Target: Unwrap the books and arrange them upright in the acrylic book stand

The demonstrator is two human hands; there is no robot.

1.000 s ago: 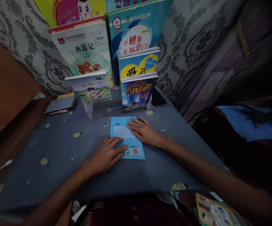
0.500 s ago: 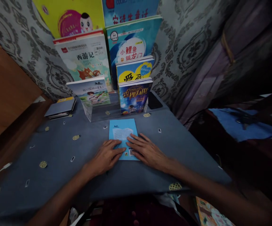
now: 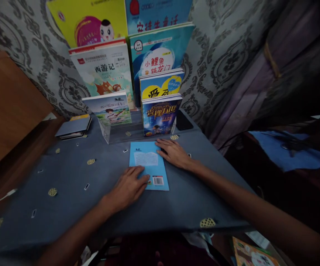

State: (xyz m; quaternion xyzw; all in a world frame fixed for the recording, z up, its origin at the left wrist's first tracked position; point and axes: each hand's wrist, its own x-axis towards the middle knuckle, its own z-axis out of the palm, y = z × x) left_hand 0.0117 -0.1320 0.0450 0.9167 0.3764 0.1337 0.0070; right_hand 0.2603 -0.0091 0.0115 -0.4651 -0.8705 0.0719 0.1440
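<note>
A light blue book [image 3: 146,159] lies flat on the cloth-covered table, its barcode side up. My left hand [image 3: 130,184] rests on its lower left part, fingers stretched out and lying flat. At the upper right edge of the cover, my right hand [image 3: 173,151] lies with its fingers extended, the tips touching the book and the palm over the cloth. Neither hand grips anything. Just behind the book stands a clear display rack [image 3: 115,133] with several upright books, among them a dark blue one [image 3: 160,116] in front.
A black phone [image 3: 183,122] lies right of the rack. At the back left is a small stack of books [image 3: 74,126]. A wooden panel [image 3: 13,107] rises on the left. Patterned curtain [image 3: 229,48] hangs behind. Below the table's front edge another book [image 3: 254,253] shows.
My right hand has slid up and to the right, from the lower cover to the book's upper right edge, uncovering the barcode. The left hand stays nearly in place. The view has shifted slightly.
</note>
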